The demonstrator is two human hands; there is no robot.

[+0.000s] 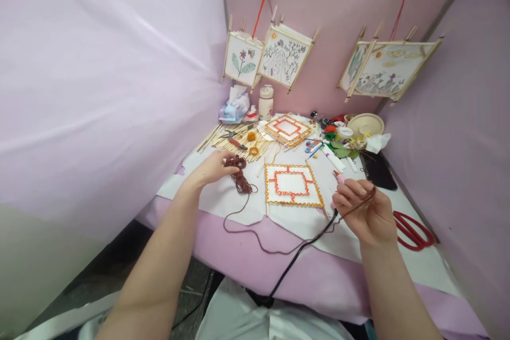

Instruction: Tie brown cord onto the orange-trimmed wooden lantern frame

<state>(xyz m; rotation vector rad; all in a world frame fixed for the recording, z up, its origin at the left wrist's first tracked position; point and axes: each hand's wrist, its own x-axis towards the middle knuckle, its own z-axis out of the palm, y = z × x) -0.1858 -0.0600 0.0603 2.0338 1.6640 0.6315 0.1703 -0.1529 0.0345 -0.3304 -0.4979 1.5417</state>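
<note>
the pale tabletop (217, 206) spreads across the front. near its edge, between the two hands, lies a square stick frame (292, 193) trimmed in gold and orange. the hands are well apart: the left hand (213, 167) is low on the left, the right hand (364, 212) raised on the right. red scissor handles (414, 248) lie just beside the right wrist. a brown cord bundle (242, 181) sits left of the frame, the left fingers closed on its upper end; its long axis slants from them toward the person and a little rightward, so the left hand is by far the nearer. thinnest of all, a slack strand (274, 252) sags from the bundle past the tabletop's front edge and climbs to the right fingertips, which pinch it.
</note>
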